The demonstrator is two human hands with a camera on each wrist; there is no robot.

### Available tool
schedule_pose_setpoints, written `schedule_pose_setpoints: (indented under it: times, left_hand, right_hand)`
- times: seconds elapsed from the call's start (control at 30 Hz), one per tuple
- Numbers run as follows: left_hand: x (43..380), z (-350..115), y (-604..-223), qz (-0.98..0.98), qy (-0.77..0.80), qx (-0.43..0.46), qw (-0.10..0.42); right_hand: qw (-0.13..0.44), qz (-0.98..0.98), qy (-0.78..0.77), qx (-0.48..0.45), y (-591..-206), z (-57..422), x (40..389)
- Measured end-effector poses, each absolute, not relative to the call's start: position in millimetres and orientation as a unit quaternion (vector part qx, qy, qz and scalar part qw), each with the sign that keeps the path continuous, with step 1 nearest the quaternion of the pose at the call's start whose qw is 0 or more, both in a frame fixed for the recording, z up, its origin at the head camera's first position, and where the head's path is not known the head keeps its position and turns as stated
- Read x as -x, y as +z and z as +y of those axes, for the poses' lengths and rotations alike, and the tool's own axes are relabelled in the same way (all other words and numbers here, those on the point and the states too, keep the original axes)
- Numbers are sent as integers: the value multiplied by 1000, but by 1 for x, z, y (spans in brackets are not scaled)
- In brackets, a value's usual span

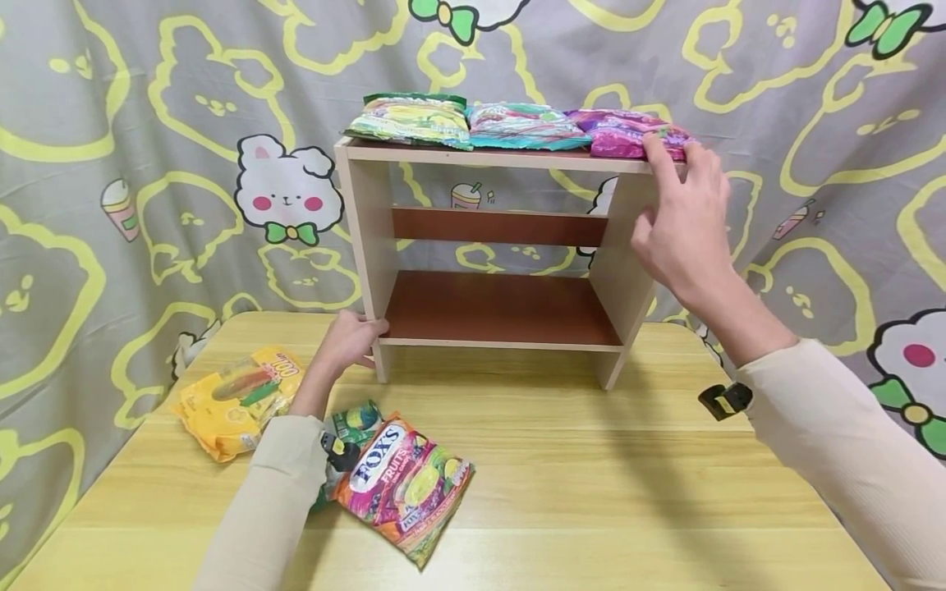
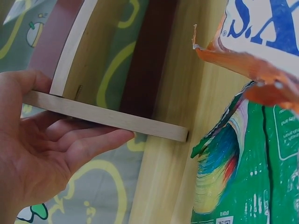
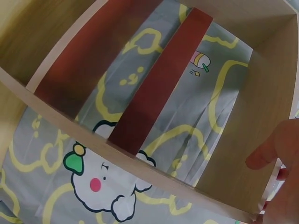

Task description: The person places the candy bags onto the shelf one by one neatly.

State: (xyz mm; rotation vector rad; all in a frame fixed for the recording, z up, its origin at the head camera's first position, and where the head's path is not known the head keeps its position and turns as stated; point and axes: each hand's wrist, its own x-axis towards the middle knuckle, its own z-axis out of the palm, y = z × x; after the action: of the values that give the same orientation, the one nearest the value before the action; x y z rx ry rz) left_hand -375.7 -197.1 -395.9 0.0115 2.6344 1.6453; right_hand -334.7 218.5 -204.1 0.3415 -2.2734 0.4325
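Observation:
A small wooden shelf unit [image 1: 502, 308] stands on the table. My left hand [image 1: 351, 338] grips its left side panel low down; in the left wrist view, thumb and fingers lie on opposite faces of the board. At the top right corner my right hand [image 1: 691, 217] rests its fingers on a purple candy bag [image 1: 628, 131], the thumb hanging apart below the top board's edge. Beside that bag lie a teal candy bag [image 1: 525, 125] and a green-yellow candy bag [image 1: 410, 121]. In the right wrist view, the thumb [image 3: 264, 156] shows before the top board; the fingers are mostly hidden.
Near my left forearm, a Fox's candy bag [image 1: 410, 488] partly covers a green bag [image 1: 360, 420] on the table [image 1: 562, 492]. Farther left lies a yellow bag [image 1: 240, 402] with a corn picture. A patterned grey curtain [image 1: 185, 164] hangs behind the table.

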Motion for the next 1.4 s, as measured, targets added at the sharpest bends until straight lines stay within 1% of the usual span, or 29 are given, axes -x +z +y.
schedule_pose_setpoints:
  times: [0.13,0.4,0.67,0.93,1.13,1.4]
  left_hand:
    - [376,-197,-396,847,532,-4,18]
    - [375,-196,-398,846,533,0,20]
    - [375,-196,-397,843,537,-2,22]
    - [374,-198,-398,846,533,-4,21]
    - [374,-197,-397,847,531,-4,19]
    - [373,-197,-396,848,529,-5,17]
  right_hand:
    - [397,-891,168,-144,-207,220,335]
    - [392,-892,167,-153,-213,224,335]
    - [409,-883,159,-167,-218,229,336]
    - [408,-879,178,-169,-223,231,329]
    - [383,-890,206,-138,-232,235,315]
    - [389,-888,231,-88,-262,257,309]
